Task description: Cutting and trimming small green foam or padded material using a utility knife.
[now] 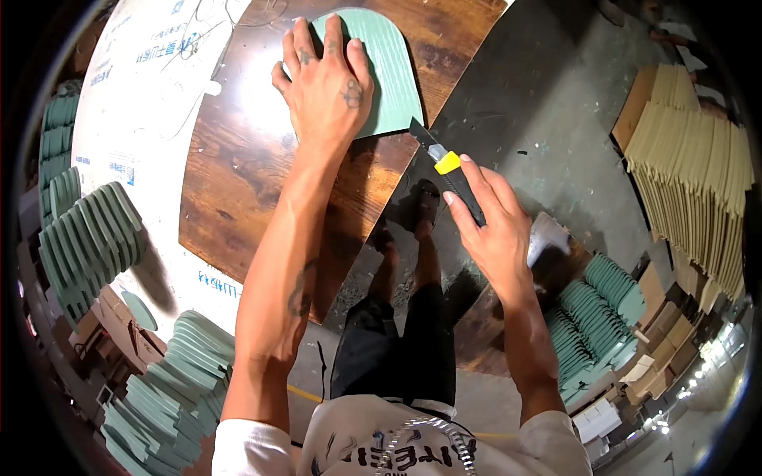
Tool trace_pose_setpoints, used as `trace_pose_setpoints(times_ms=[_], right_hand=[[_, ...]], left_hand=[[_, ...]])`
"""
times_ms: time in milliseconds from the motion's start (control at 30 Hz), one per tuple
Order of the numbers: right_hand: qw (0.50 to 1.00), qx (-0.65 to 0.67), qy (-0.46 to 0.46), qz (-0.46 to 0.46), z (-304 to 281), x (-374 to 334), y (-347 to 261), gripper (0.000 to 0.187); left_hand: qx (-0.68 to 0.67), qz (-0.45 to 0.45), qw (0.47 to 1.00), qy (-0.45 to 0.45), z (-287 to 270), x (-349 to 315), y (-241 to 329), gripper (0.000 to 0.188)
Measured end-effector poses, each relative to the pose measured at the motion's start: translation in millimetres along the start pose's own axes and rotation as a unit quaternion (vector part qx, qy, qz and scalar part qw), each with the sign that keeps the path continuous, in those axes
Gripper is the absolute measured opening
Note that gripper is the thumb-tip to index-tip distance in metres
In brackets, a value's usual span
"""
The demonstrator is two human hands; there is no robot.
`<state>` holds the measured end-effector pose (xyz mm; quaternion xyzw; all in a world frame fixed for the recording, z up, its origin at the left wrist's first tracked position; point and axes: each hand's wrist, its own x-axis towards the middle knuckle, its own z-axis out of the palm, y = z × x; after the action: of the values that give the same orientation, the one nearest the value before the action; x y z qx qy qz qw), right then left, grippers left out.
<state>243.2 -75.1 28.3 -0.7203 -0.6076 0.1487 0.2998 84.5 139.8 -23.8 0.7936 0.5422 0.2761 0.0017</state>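
Observation:
A pale green panel (390,71) with a rounded far end lies flat on a brown wood-grain board (238,159). Fingers spread, my left hand (327,87) presses down on the panel's left part and covers some of it. In my right hand (494,218) is a utility knife (462,178) with a black handle and a yellow collar. Its dark blade points up and left, and the tip is at the panel's near right corner, by the board's edge. Whether the blade touches the panel I cannot tell.
White printed sheeting (143,87) lies under the board. Green panels stand in stacks at the left (91,242), lower left (167,397) and right (595,317). Farther right rises a tall cream-coloured stack (690,166). Grey floor (540,103) shows beyond the board's right edge.

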Motion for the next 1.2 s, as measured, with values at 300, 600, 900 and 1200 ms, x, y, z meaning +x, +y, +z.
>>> trace_pose_setpoints(times_ms=[300, 600, 900, 1200], right_hand=[[0.997, -0.037, 0.061, -0.042, 9.1, -6.8, 1.6, 0.049], [0.997, -0.038, 0.066, -0.011, 7.3, -10.0, -3.2, 0.047], [0.998, -0.045, 0.044, -0.005, 2.7, -7.8, -3.9, 0.046], [0.999, -0.041, 0.013, 0.012, 2.5, -5.9, -10.6, 0.049]], left_hand=[[0.007, -0.007, 0.999, -0.045, -12.8, 0.3, 12.3, 0.055], [-0.002, 0.065, 0.939, -0.339, -55.5, 17.6, -15.6, 0.119], [0.068, 0.134, 0.886, -0.438, -70.1, 39.7, -1.7, 0.157], [0.185, 0.039, 0.792, -0.58, -92.4, 59.3, 11.2, 0.149]])
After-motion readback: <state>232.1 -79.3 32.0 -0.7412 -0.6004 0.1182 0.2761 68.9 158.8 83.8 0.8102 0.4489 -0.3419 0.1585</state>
